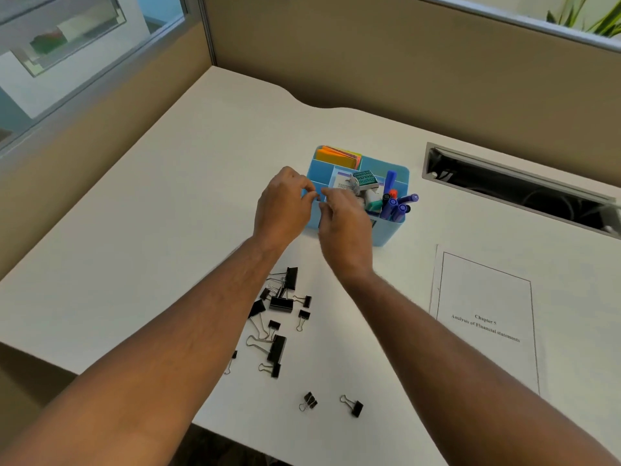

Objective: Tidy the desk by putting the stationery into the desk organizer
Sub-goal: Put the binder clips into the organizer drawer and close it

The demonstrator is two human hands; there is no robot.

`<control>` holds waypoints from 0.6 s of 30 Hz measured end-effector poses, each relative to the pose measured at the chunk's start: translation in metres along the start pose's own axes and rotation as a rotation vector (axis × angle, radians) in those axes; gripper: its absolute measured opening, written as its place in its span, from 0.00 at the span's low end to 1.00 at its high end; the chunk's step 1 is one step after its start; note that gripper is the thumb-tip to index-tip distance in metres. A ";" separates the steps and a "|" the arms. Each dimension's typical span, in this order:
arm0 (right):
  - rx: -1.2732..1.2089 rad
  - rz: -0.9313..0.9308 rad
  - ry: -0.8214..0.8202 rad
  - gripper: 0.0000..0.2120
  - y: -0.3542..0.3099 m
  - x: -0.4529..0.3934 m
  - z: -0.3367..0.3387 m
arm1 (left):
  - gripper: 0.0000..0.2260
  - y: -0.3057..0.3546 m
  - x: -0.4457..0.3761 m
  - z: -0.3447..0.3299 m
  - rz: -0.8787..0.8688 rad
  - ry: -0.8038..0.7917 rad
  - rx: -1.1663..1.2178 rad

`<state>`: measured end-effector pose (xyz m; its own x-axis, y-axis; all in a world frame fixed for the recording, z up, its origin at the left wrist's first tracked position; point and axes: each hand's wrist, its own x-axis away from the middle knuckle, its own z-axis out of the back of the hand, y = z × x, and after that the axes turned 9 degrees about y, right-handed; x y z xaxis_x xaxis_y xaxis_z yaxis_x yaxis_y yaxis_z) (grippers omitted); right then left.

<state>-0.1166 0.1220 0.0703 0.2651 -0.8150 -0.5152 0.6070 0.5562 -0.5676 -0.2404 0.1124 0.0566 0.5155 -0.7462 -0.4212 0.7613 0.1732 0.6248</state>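
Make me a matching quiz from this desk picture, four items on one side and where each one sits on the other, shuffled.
Things:
1. black metal binder clips
2. blue marker pens
3. orange and yellow sticky notes
4. white printed paper sheet

Places:
A. back left compartment of the blue plastic desk organizer
B. loose on the desk, near edge
C. organizer's right compartment
D. flat on the desk, right of the organizer

Pairs: 1-B, 2-C, 3-A, 4-D

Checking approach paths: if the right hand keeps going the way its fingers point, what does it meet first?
Probably the blue desk organizer. The right hand hovers at its near-left corner, fingers aimed up-left over a front compartment, close to the left hand. Depth is unclear; it could brush the left hand's fingertips first.
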 end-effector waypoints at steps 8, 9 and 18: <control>-0.755 -1.241 -0.032 0.08 0.019 0.031 0.000 | 0.05 -0.007 0.008 -0.002 -0.124 -0.021 -0.025; -0.884 -1.367 0.021 0.06 0.021 0.025 0.001 | 0.05 -0.009 0.009 -0.002 -0.135 -0.024 -0.028; -1.372 -1.631 0.168 0.09 0.013 0.007 -0.005 | 0.05 -0.011 0.012 0.000 -0.165 -0.045 -0.021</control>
<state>-0.1103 0.1245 0.0557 0.1020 -0.5907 0.8004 -0.6453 -0.6517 -0.3987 -0.2429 0.1018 0.0446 0.3649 -0.7933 -0.4873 0.8425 0.0585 0.5356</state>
